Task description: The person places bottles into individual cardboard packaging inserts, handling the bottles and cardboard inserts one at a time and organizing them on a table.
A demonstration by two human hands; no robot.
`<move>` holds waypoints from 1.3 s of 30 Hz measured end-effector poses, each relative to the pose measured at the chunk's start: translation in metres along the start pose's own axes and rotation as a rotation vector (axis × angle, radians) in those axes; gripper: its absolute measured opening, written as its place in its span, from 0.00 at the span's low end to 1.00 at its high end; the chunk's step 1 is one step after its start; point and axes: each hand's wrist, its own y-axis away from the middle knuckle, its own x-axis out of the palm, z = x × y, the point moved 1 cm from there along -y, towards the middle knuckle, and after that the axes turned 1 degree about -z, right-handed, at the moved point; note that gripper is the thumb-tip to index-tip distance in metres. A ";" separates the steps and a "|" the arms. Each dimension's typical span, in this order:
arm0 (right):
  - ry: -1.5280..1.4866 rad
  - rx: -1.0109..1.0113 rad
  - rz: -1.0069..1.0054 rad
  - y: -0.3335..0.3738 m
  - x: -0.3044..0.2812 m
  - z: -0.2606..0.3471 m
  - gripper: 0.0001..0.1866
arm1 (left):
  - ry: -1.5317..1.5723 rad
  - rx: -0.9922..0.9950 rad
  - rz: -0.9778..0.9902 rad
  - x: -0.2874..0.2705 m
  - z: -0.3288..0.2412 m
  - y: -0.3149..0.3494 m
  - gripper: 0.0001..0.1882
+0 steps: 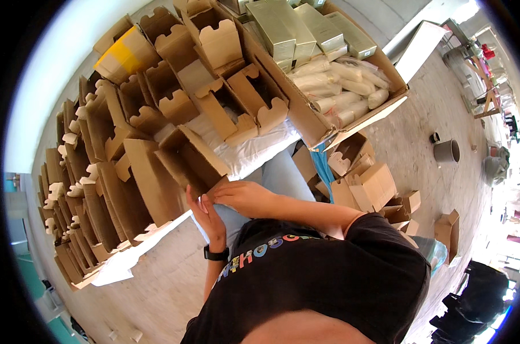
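Observation:
An open brown cardboard box stands tilted in front of me, its hollow inside showing. My left hand, with a dark watch on its wrist, grips the near end with fingers up along the cardboard. Beside it, my right hand curls over the near right corner, its fingertips by a small flap. The two hands almost meet at this end. Right behind the held box are more open boxes, among them an upright one on white plastic sheeting.
Rows of open cardboard boxes spread to the left. Far right, a large carton holds shiny gold boxes and plastic-wrapped pale bottles. Loose boxes lie on the floor at right, near a grey bucket.

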 end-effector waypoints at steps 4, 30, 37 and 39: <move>-0.174 -0.001 -0.186 -0.009 -0.088 0.010 0.17 | 0.032 0.017 -0.021 -0.002 0.017 -0.005 0.29; 0.837 0.730 0.278 0.009 -0.300 -0.219 0.24 | -0.202 0.119 0.010 -0.003 0.017 -0.001 0.35; 0.603 0.886 0.301 0.015 -0.304 -0.227 0.30 | -0.193 0.119 0.004 -0.003 0.015 0.001 0.33; 0.687 0.830 0.327 0.015 -0.302 -0.232 0.32 | -0.213 0.132 0.005 -0.004 0.016 0.001 0.33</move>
